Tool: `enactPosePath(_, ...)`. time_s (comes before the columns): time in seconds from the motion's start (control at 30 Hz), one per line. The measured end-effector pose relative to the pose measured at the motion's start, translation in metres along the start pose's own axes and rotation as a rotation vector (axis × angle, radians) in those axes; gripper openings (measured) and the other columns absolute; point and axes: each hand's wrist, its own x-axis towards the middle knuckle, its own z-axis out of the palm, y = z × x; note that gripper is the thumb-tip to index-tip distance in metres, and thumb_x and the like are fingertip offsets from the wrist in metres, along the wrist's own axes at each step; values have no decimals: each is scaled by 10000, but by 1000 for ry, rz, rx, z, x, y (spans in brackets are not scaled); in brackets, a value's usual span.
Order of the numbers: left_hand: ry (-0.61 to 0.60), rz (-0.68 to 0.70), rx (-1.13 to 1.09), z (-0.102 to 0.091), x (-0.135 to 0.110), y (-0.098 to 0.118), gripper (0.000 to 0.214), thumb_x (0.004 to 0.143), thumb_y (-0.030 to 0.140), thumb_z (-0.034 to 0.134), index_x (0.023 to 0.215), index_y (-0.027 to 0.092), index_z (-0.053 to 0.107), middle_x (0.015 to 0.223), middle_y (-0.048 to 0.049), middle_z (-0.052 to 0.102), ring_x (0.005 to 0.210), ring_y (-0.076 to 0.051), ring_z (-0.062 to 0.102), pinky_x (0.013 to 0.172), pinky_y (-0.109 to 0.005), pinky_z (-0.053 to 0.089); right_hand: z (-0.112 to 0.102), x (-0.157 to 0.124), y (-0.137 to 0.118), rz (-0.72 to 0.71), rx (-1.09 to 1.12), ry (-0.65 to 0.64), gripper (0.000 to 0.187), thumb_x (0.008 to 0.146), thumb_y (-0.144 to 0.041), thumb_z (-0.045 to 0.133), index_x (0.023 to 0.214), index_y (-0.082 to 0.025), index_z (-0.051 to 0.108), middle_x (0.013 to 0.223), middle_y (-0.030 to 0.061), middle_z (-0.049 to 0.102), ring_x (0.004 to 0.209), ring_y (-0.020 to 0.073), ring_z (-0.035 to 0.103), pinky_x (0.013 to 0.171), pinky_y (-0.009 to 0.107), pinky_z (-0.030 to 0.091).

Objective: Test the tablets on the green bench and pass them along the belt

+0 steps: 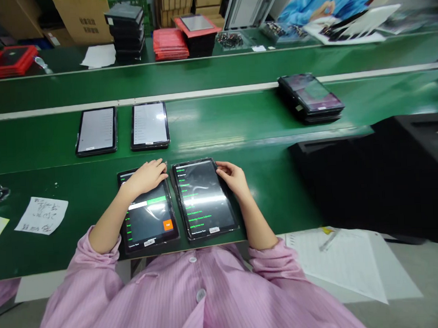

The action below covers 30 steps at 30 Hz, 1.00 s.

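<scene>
Two tablets lie side by side on the green bench in front of me. The left tablet (150, 221) shows a dark screen with green lines, a green and white bar and an orange button. My left hand (148, 176) lies across its upper part, fingers stretched toward the top right corner. The right tablet (206, 199) shows a dark list with green text. At its upper right edge is my right hand (233, 177), thumb on the rim and fingers curled around the side. Small white labels mark both bottom edges.
Farther back lie two light-screened tablets (97, 130) (150, 124) and a tablet stack (311, 98). A black covered box (374, 180) stands at right. A handwritten note (42, 215) lies at left. Across the line are red trays (170, 43), a dark stack (126, 32) and a person in blue (324, 4).
</scene>
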Motion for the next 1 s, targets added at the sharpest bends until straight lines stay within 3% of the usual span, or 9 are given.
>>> enactPosePath(0.1, 22, -40, -24, 0, 0, -3, 279, 1024, 318, 389, 1124, 177, 608, 1399, -135, 593, 1240, -292, 600, 1006, -418, 487, 2, -1, 4, 28, 72, 29, 430, 710, -406, 685, 1068, -168, 700, 858, 54, 702, 766, 187, 640, 793, 355, 524)
enactPosePath(0.27, 23, -43, 18, 2, 4, -7, 335, 1039, 316, 356, 1215, 221, 624, 1425, -63, 603, 1318, -257, 561, 1036, -371, 484, 3, -4, 0, 10, 77, 54, 413, 715, -411, 686, 1057, -180, 690, 847, 39, 686, 760, 181, 637, 783, 348, 521)
enactPosePath(0.47, -28, -57, 23, 1, 3, -4, 385, 1038, 340, 331, 1268, 195, 604, 1510, -87, 518, 1366, -286, 514, 1087, -414, 446, 1, -5, -2, 20, 104, 47, 426, 708, -405, 706, 1071, -187, 657, 848, 24, 668, 759, 174, 632, 776, 340, 521)
enactPosePath(0.7, -36, -70, -68, -1, -2, -7, 383, 1024, 378, 312, 1191, 197, 605, 1574, -107, 426, 1388, -313, 486, 1093, -455, 436, 2, -2, -1, 62, 117, 55, 364, 684, -397, 717, 974, -179, 689, 835, 47, 696, 759, 185, 648, 794, 355, 532)
enactPosePath(1.0, -32, -89, -56, -4, -2, -5, 382, 1030, 367, 293, 1210, 204, 588, 1549, -104, 464, 1374, -293, 506, 1086, -440, 447, 4, 1, -3, 48, 79, 38, 340, 719, -380, 669, 991, -178, 681, 877, 65, 717, 793, 196, 660, 819, 353, 544)
